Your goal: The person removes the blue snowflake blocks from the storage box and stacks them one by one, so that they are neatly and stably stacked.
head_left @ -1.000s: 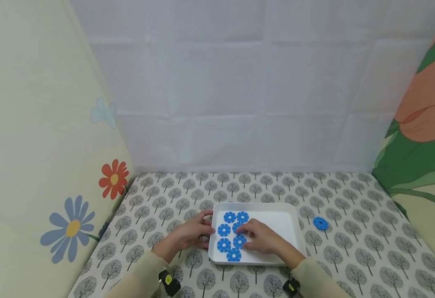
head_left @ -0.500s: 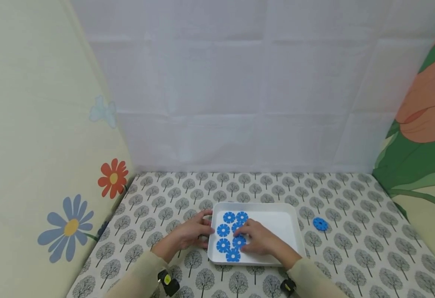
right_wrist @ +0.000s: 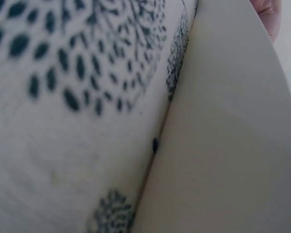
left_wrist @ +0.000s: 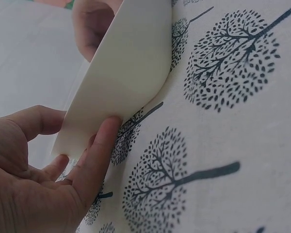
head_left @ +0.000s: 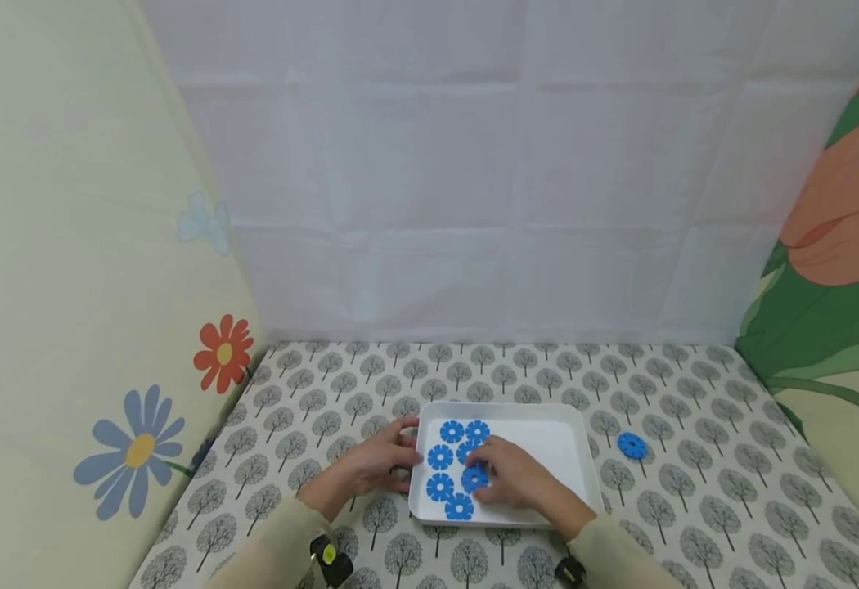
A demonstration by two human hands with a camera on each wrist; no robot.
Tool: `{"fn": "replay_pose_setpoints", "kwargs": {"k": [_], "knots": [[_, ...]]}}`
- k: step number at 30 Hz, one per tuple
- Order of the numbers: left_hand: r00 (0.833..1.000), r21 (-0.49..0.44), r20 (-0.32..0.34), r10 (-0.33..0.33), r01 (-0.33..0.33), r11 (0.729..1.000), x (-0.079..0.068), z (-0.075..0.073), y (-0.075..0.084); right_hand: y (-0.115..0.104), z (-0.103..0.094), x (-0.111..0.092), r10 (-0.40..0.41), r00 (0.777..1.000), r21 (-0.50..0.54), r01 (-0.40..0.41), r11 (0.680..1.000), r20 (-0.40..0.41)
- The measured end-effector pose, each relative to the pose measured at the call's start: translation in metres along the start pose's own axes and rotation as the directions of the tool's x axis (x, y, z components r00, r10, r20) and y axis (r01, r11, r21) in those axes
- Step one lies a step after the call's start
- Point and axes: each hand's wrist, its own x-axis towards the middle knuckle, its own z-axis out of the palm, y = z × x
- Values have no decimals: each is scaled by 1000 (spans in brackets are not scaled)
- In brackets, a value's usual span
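My left hand (head_left: 381, 458) grips the left wall of a white tray (head_left: 547, 433). In the left wrist view that hand (left_wrist: 48, 170) has its thumb at the rim and fingertips against the outer wall. Over the middle of the tray, my right hand (head_left: 514, 474) pinches a blue notched interlocking disc (head_left: 475, 478) between thumb and fingers. Several like discs lie in the tray's left half, among them a front disc (head_left: 460, 507) and a back disc (head_left: 451, 432). Another disc (head_left: 465, 451) is partly covered by the right fingers. The right wrist view mostly shows the tray's outer wall (right_wrist: 223, 121).
One more blue disc (head_left: 631, 445), perhaps stacked, lies on the tree-patterned tablecloth (head_left: 694, 491) right of the tray. A white sheet (head_left: 474, 164) hangs behind the table, with flower-printed panels at both sides.
The disc at my right fingertips has shifted slightly right and now looks raised between thumb and fingers. My left hand keeps its place on the tray.
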Motion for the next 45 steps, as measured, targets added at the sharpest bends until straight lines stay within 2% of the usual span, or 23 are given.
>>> {"fn": "replay_pose_setpoints", "kwargs": {"k": [6,10,19,27,39,45], "knots": [[1000,3,3,-12,12,1000,0,1,1,5,-7,-3,-1,1000,70,3,998,-20],[1000,-1,5,-10,10,1000,1,2,1,9,-13,-5,5,998,101,1,995,-61],[1000,4,-3,-7,7,1000,3,-1,0,17,-23,-12,32,988,104,-16,994,-149],[1000,-2,2,-3,3,1000,3,-2,0,31,-32,-24,21,969,117,9,993,-248],[1000,13,-3,-9,9,1000,3,-3,2,52,-57,-43,110,935,141,-65,988,-337],[1000,19,1,-10,10,1000,5,-3,1,70,-73,-58,101,920,124,-57,991,-379]]}}
